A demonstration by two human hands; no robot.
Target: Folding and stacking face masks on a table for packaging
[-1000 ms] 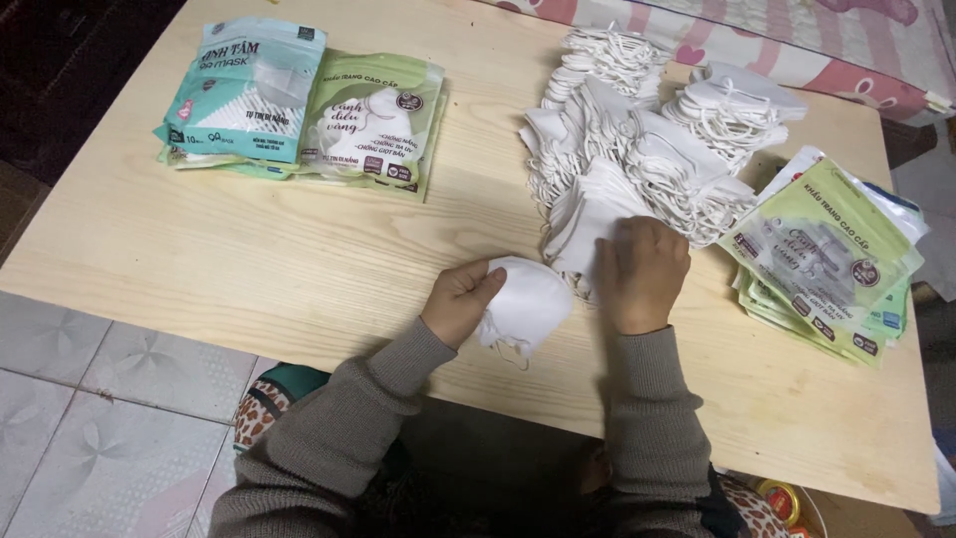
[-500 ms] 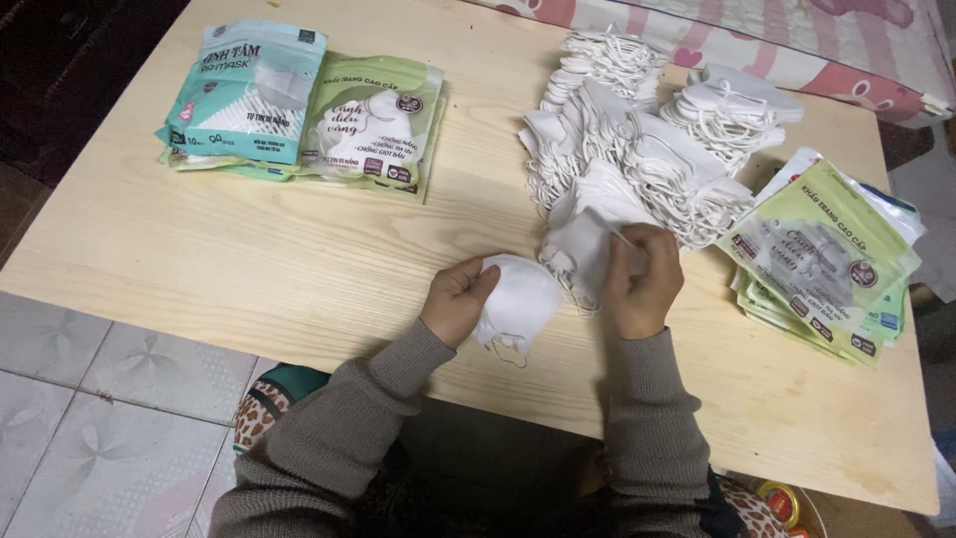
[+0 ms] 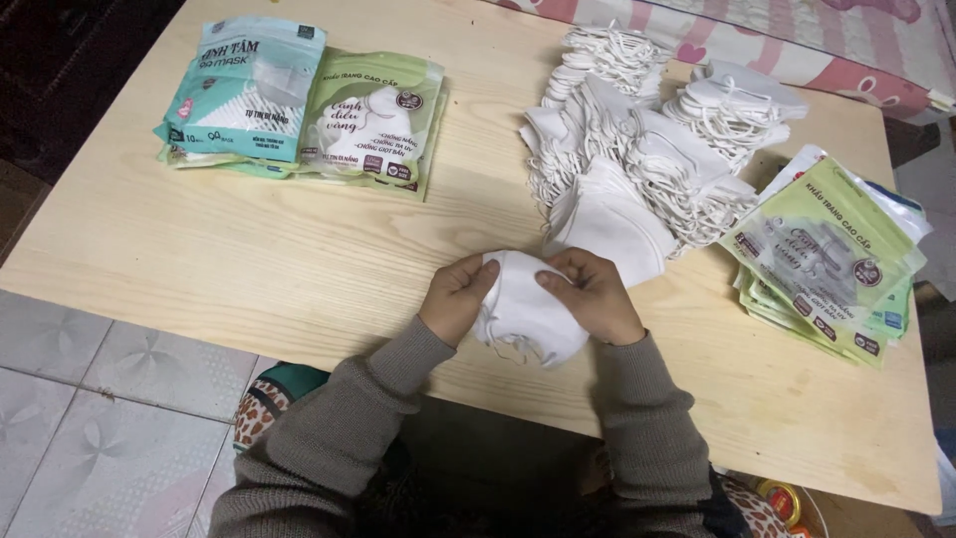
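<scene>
A small stack of white masks point(image 3: 526, 304) sits at the table's point(image 3: 249, 249) near edge, gripped by the left hand point(image 3: 456, 299) and right hand point(image 3: 593, 297). Behind lies a mask pile point(image 3: 647, 149); packets point(image 3: 832, 259) lie near the right edge.

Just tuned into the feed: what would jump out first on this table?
Both hands, left hand and right hand, grip a small stack of white masks at the near table edge. Behind them sprawls a big pile of loose white masks. Green pouches lie right, filled packs far left.
</scene>
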